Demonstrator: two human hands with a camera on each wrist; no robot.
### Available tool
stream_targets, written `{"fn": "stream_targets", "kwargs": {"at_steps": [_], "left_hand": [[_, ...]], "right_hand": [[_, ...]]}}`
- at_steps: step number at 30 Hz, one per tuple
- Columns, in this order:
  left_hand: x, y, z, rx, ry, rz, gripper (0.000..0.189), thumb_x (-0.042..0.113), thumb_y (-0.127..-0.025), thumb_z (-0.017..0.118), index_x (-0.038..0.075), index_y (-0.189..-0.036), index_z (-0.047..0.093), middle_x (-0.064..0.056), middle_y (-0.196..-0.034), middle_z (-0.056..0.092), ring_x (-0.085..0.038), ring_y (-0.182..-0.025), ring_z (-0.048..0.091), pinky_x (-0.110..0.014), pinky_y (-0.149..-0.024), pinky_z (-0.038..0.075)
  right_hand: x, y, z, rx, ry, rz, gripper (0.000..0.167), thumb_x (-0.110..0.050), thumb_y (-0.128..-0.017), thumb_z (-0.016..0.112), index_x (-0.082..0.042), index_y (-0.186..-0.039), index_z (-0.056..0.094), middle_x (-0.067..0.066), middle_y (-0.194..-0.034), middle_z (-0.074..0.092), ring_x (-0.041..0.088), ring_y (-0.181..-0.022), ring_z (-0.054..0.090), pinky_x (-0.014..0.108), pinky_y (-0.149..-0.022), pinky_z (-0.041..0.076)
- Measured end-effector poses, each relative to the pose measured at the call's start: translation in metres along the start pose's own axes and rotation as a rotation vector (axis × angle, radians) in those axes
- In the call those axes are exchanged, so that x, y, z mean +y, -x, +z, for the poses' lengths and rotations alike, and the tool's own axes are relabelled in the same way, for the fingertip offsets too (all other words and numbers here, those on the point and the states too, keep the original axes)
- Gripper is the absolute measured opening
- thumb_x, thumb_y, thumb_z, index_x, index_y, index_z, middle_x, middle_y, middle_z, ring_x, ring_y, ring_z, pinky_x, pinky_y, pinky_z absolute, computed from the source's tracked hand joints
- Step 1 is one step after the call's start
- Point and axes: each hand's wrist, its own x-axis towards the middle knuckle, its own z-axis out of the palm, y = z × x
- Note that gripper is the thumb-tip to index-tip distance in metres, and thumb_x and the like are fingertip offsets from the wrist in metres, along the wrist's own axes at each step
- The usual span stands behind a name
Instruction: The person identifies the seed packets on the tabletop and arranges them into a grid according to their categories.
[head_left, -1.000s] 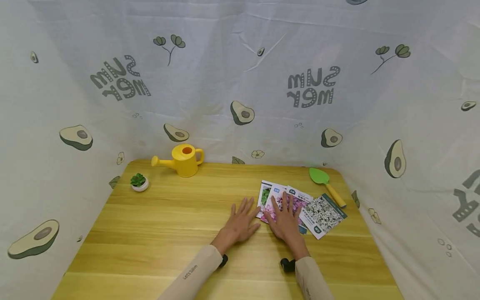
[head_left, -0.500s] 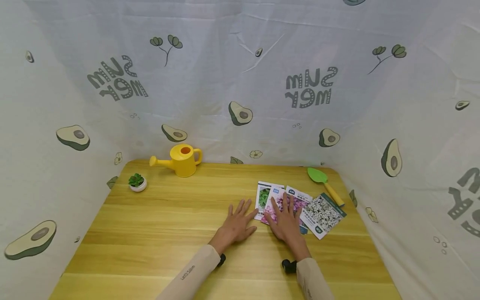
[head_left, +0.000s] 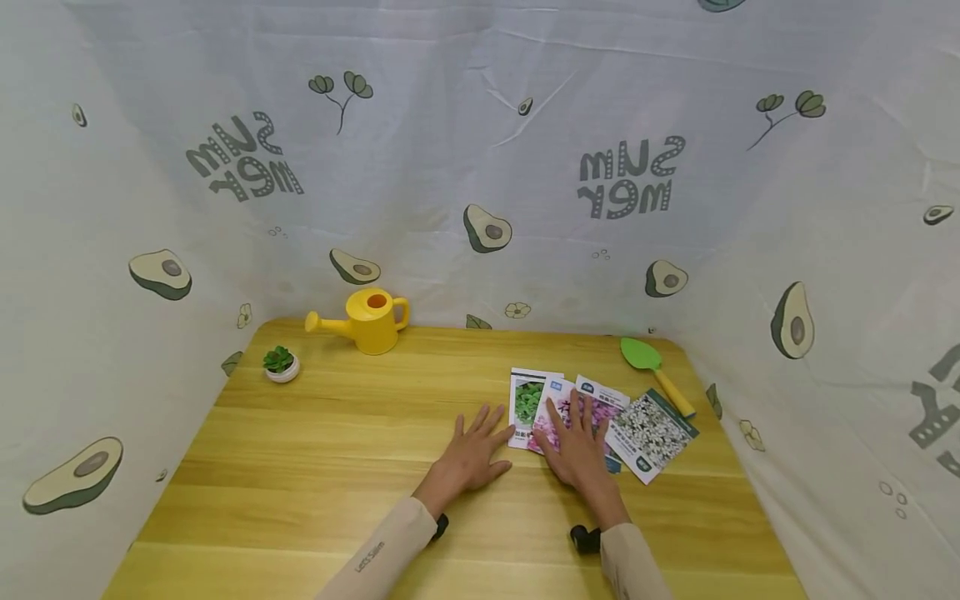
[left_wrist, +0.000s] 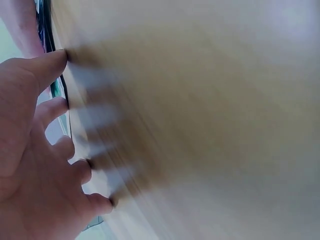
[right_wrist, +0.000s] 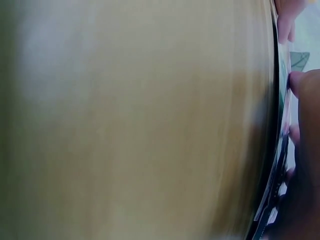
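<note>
My right hand (head_left: pixel 579 446) lies with fingers spread wide across the pink-flower packet (head_left: pixel 547 423) and the purple-flower packet (head_left: pixel 609 402). My left hand (head_left: pixel 467 458), also spread and gripping nothing, rests on the table (head_left: pixel 322 467), a fingertip at the green-leaf packet's (head_left: pixel 528 400) left edge. The white-flower packet (head_left: pixel 652 432) lies to the right, near the trowel (head_left: pixel 671 387).

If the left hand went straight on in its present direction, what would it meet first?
Most likely the packet with green leaves: the left hand points forward and rightward, close beside that packet's left edge; whether they touch is unclear.
</note>
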Motion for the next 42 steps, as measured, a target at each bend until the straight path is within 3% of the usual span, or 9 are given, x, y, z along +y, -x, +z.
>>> {"fn": "stream_targets", "kwargs": {"at_steps": [14,22,30,34,42], "left_hand": [[-0.009,0.007,-0.001,0.036,0.076,0.008,0.064,0.037,-0.108,0.067,0.003,-0.159,0.048,-0.009,-0.179,0.024,-0.037,-0.166,0.015,-0.064,-0.131,0.021],[-0.013,0.007,0.001,0.063,0.107,0.003,0.041,0.033,-0.11,0.065,0.005,-0.139,0.055,-0.014,-0.175,0.033,-0.038,-0.164,0.023,-0.064,-0.129,0.026],[-0.014,0.008,0.001,0.082,0.084,-0.015,0.054,0.032,-0.113,0.059,0.008,-0.16,0.052,-0.014,-0.172,0.039,-0.037,-0.162,0.03,-0.064,-0.128,0.03],[-0.015,0.007,0.003,0.081,0.068,-0.004,0.05,0.033,-0.112,0.059,0.008,-0.155,0.057,-0.013,-0.174,0.036,-0.04,-0.162,0.027,-0.063,-0.128,0.029],[-0.018,0.008,0.007,0.089,0.092,0.003,0.052,0.037,-0.113,0.057,0.006,-0.155,0.053,-0.016,-0.176,0.03,-0.043,-0.164,0.021,-0.061,-0.13,0.025]], "right_hand": [[0.002,0.002,0.0,0.027,-0.008,-0.027,0.074,-0.051,-0.109,0.057,-0.012,-0.169,0.038,0.029,-0.177,0.008,0.054,-0.163,0.001,0.086,-0.121,0.003],[0.012,0.0,0.01,0.076,-0.041,-0.061,0.079,-0.054,-0.107,0.059,-0.007,-0.167,0.039,0.03,-0.177,0.011,0.054,-0.163,0.002,0.086,-0.12,0.002],[0.018,-0.001,0.017,0.066,-0.038,-0.058,0.089,-0.058,-0.106,0.058,-0.001,-0.168,0.032,0.027,-0.178,0.009,0.052,-0.164,0.0,0.084,-0.121,-0.001],[0.014,0.002,0.012,0.048,-0.019,-0.042,0.088,-0.056,-0.106,0.059,0.001,-0.168,0.031,0.028,-0.178,0.01,0.051,-0.164,0.0,0.083,-0.122,0.0],[0.009,0.004,0.005,0.02,0.016,-0.025,0.088,-0.054,-0.107,0.058,0.001,-0.169,0.028,0.026,-0.178,0.008,0.05,-0.164,0.0,0.081,-0.124,0.001]]}}
